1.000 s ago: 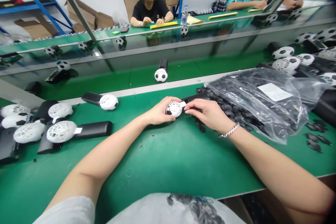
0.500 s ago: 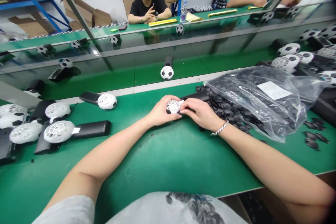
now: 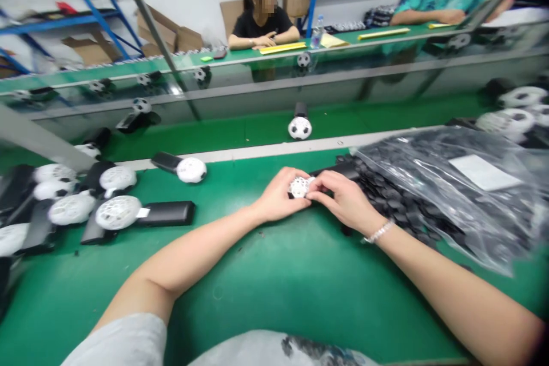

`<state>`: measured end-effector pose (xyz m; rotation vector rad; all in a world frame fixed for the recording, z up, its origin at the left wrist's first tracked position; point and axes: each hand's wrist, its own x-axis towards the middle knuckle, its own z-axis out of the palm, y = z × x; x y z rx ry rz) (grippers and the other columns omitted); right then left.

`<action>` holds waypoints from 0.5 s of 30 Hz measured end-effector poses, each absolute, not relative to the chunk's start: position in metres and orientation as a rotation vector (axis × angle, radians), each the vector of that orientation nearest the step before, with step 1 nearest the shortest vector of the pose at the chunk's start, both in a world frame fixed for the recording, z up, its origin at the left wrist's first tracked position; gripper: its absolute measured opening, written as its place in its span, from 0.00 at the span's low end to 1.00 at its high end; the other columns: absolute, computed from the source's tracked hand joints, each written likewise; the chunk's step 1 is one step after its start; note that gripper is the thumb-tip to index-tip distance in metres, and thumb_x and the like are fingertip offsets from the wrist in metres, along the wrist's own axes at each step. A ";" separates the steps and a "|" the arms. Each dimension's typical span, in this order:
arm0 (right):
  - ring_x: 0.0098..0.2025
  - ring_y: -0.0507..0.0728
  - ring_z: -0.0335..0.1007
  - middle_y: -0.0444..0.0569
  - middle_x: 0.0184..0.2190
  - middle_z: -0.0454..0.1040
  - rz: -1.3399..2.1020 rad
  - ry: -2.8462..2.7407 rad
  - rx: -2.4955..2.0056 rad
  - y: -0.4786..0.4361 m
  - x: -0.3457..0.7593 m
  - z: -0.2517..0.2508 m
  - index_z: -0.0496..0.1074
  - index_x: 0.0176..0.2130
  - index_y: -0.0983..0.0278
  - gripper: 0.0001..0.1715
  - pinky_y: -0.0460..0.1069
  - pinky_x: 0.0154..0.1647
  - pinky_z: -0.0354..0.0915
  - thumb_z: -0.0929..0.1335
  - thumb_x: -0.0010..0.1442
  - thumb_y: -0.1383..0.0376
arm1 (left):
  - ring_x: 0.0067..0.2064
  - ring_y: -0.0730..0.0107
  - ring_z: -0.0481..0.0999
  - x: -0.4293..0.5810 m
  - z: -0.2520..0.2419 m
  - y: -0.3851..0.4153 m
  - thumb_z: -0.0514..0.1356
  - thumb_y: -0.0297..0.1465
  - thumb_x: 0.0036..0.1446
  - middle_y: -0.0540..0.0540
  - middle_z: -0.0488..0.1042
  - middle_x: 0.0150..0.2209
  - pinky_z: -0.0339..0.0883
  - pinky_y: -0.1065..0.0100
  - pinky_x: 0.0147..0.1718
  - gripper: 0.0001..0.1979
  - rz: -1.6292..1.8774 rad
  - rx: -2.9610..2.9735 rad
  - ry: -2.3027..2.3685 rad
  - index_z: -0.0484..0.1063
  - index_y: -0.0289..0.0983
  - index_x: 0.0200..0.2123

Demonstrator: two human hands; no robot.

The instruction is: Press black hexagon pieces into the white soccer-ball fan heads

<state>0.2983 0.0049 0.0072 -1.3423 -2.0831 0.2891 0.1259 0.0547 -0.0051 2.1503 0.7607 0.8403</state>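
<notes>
right hand (image 3: pixel 341 193): moved in against white ball (image 3: pixel 298 186) | co-worker in black (image 3: pixel 259 27): head turned aside

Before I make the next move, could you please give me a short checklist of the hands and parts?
1. Left hand holding the white ball: ok.
2. Right hand at the ball's right end: ok.
3. Anything pinched in the right hand: cannot tell, blurred.
4. Black handle joined to the ball: cannot tell, join hidden.
5. Black pieces nearby: ok, heaped beside the right hand.
</notes>
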 end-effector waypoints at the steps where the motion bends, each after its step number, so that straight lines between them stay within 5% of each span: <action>1: 0.32 0.55 0.64 0.46 0.27 0.68 0.290 -2.092 -1.368 0.006 0.299 0.006 0.66 0.27 0.62 0.10 0.49 0.32 0.60 0.65 0.58 0.61 | 0.46 0.62 0.68 0.127 -0.006 0.054 0.63 0.30 0.43 0.45 0.69 0.42 0.61 0.62 0.48 0.20 0.858 2.162 0.752 0.66 0.38 0.42; 11: 0.43 0.61 0.67 0.51 0.42 0.68 0.020 -2.001 -1.284 0.020 0.323 -0.013 0.65 0.38 0.55 0.14 0.56 0.38 0.67 0.61 0.57 0.50 | 0.49 0.62 0.67 0.113 0.020 0.090 0.66 0.33 0.41 0.45 0.70 0.44 0.61 0.64 0.50 0.21 0.940 2.200 0.903 0.68 0.39 0.42; 15: 0.37 0.62 0.70 0.51 0.43 0.69 -0.140 -1.940 -1.411 0.031 0.343 -0.028 0.65 0.38 0.51 0.17 0.57 0.29 0.69 0.61 0.54 0.45 | 0.53 0.64 0.64 0.100 0.042 0.156 0.62 0.34 0.46 0.45 0.67 0.48 0.59 0.66 0.51 0.23 0.958 2.271 1.280 0.64 0.39 0.47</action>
